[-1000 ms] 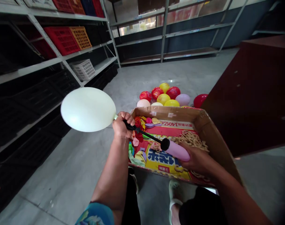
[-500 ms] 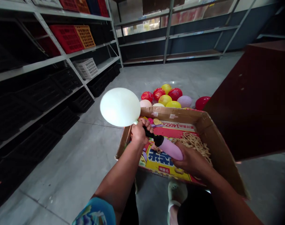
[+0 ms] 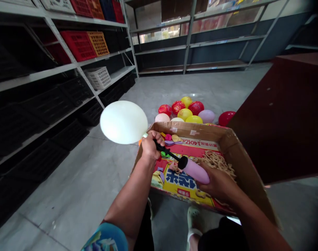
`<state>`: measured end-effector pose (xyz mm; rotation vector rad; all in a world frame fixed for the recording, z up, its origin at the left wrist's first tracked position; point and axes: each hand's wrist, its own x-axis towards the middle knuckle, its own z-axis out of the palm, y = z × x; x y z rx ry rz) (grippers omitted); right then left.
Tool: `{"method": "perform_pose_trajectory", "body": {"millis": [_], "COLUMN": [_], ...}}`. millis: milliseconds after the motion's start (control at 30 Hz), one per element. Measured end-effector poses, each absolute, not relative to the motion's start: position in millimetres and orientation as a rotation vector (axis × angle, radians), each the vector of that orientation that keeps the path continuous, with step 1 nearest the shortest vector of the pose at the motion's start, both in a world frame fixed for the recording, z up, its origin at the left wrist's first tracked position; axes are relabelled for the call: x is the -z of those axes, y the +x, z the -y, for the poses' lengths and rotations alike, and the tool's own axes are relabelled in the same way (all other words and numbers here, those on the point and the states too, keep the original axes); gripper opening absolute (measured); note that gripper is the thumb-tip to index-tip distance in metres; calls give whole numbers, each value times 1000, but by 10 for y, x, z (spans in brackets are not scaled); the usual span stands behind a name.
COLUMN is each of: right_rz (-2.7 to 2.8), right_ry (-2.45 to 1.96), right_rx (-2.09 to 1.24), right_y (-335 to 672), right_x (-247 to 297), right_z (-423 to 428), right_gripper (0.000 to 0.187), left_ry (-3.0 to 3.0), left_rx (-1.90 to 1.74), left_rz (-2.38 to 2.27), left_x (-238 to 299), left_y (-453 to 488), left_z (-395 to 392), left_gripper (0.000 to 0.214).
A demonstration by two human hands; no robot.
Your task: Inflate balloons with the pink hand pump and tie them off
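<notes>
A pale white inflated balloon (image 3: 123,122) points out to the left of my left hand (image 3: 151,145). The fingers of that hand are wrapped round the balloon's neck and the black front end of a hand balloon pump (image 3: 194,170). Round the pump's pink barrel my right hand (image 3: 216,180) is closed, and a black rod shows between the barrel and the front part. Both hands are over an open cardboard box (image 3: 239,160). Inside it lie several flat balloons (image 3: 174,138) and a heap of tan, ring-like pieces (image 3: 217,163). The balloon's mouth is hidden by my left fingers.
Several inflated balloons (image 3: 185,114) in red, yellow, pink and lilac rest on the floor beyond the box. A dark red panel (image 3: 286,122) stands at the right. Metal shelving (image 3: 77,64) with crates (image 3: 79,45) lines the left, and more racks (image 3: 186,45) stand behind.
The pump's front and barrel have drawn apart, showing more of the black rod. My left hand and the white balloon have shifted left; my right hand has moved slightly right and down.
</notes>
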<state>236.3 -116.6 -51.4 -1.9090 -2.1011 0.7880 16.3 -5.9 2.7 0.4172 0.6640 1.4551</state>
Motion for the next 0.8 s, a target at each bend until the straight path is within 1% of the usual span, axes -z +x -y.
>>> {"method": "perform_pose_trajectory", "body": {"millis": [133, 233, 367, 567, 667, 800], "right_rz": [2062, 2045, 2012, 2023, 2059, 2089], "right_ry": [-1915, -1923, -1892, -1772, -1785, -1851], "right_rx": [-777, -771, -826, -1016, -1003, -937], "right_y": [2179, 2127, 2153, 2366, 2448, 2385], "right_x": [470, 447, 414, 408, 456, 523], "right_z": [1166, 1172, 1182, 1168, 1148, 1130], "right_gripper": [34, 30, 27, 23, 22, 25], "left_ry": [440, 442, 461, 391, 365, 375], "left_rx": [-1362, -1342, -1384, -1541, -1577, -1537], "left_rz": [-668, -673, -646, -653, -644, -677], "left_x": [101, 112, 4, -214, -208, -64], "left_y": [419, 469, 336, -105, -208, -51], "left_z": [159, 170, 105, -24, -60, -43], "left_gripper": [17, 16, 16, 20, 20, 21]}}
